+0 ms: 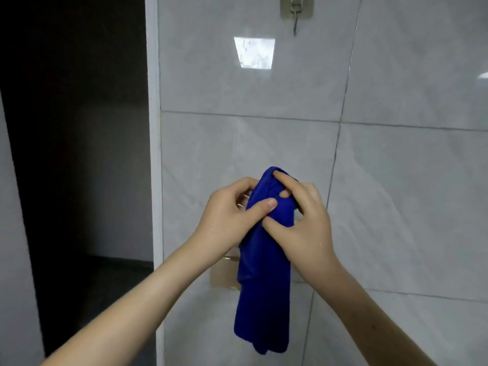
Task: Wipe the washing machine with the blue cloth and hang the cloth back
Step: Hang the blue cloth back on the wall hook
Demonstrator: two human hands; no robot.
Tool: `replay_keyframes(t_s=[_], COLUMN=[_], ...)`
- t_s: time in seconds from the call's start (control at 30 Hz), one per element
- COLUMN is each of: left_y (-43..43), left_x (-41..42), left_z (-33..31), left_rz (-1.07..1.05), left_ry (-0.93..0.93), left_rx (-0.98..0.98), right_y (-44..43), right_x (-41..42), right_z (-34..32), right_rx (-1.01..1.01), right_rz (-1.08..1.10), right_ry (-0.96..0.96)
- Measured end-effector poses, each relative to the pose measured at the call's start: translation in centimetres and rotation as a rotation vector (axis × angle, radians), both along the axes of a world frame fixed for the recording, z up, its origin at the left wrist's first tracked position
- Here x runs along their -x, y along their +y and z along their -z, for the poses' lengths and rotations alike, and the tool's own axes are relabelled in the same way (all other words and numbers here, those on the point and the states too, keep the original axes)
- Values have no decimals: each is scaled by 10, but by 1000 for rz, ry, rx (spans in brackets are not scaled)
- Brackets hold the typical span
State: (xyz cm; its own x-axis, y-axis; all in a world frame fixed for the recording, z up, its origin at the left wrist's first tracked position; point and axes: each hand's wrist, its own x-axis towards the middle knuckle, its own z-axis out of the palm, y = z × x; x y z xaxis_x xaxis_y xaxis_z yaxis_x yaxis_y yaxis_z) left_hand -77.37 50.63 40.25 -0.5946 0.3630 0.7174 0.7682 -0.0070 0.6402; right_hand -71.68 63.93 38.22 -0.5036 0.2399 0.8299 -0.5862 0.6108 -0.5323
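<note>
Blue cloth point(264, 273) hangs bunched before the tiled wall point(396, 180), pinched by left hand point(227, 215) and right hand point(303, 225); no writing is legible.

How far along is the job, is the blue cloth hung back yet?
Done: unclear, no washing machine is in view. In hand: the left hand and right hand both grip the top of the bunched deep-blue fabric cloth before the grey tiled wall. Left: letting it hang; the metal wall hook above is bare.

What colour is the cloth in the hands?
The cloth is plain deep blue, seen clearly in the head view.
</note>
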Motion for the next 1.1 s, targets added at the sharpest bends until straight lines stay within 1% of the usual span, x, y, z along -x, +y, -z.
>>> replay_keyframes(t_s=[0.13,0.23,0.3,0.33,0.4,0.43,0.47,0.53,0.6,0.7,0.83,0.93,0.97,1.0,1.1], left_y=[14,26,35,39,46,50,54,62,69,73,74,76,76,77,76], left_x=[29,46,56,61,72,78,85,97,108,124,138,143,145,148,155], left_z=[-87,-147,-182,-198,-225,-236,-245,-261,-274,-289,-302,-310,-312,-313,-315], left_rz=[46,63,67,75,76,76,78,64,48,24,21,19,13,3,-35], left_ry=[128,203,233,247,277,282,279,268,246,237,246,253,254,252,230], left_rx=[-59,-83,-107,-118,-117,-106,-92,-57,-47,-91,-117,-115,-106,-95,-89], right_y=[15,24,30,34,42,46,50,55,59,70,81,84,88,91,99], right_x=[30,45,51,54,63,69,76,90,103,113,114,114,114,115,119], right_z=[-85,-147,-183,-198,-226,-240,-252,-274,-289,-305,-318,-321,-322,-322,-325], right_rx=[-48,-65,-61,-34,93,138,136,51,10,6,-86,-143,-167,-174,-77], right_rz=[31,48,10,-44,-158,-165,-128,0,107,232,534,610,607,556,260], right_ry=[133,185,191,192,178,164,146,104,89,72,-23,-52,-68,-70,-46])
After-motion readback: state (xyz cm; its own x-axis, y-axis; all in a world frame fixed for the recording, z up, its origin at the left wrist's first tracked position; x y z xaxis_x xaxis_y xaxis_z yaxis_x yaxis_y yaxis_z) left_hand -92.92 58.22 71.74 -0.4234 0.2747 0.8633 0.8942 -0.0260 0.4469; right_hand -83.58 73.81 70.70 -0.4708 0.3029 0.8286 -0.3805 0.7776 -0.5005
